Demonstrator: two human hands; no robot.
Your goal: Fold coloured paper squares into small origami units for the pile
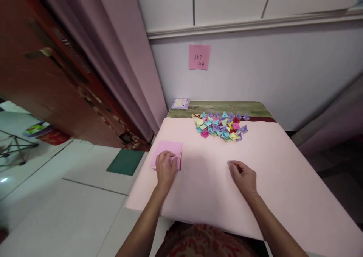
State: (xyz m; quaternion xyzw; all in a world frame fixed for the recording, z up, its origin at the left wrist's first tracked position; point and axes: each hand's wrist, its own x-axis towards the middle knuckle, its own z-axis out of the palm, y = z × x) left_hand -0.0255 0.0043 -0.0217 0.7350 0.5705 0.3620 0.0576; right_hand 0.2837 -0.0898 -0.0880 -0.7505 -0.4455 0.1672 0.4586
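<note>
A stack of square coloured paper point(167, 145), pink on top with red and white edges below, lies at the left of the table. My left hand point(166, 166) rests on its lower right part, with bent fingers touching the top sheet and the thumb apart from them. Over the middle right of the table, my right hand point(244, 176) is closed in a pinch. Something small and pale may be at its fingertips, too small to make out. Beyond both hands sits a heap of small folded paper pieces point(217, 128) in blue, purple, yellow, pink and red.
A pink cloth point(204, 196) covers most of the table. At the far left corner lies a printed pack point(180, 103). A pink note point(199, 57) sticks to the wall. A red-brown door point(70, 86) and a curtain point(121, 52) stand at left; a green mat point(125, 161) lies on the floor.
</note>
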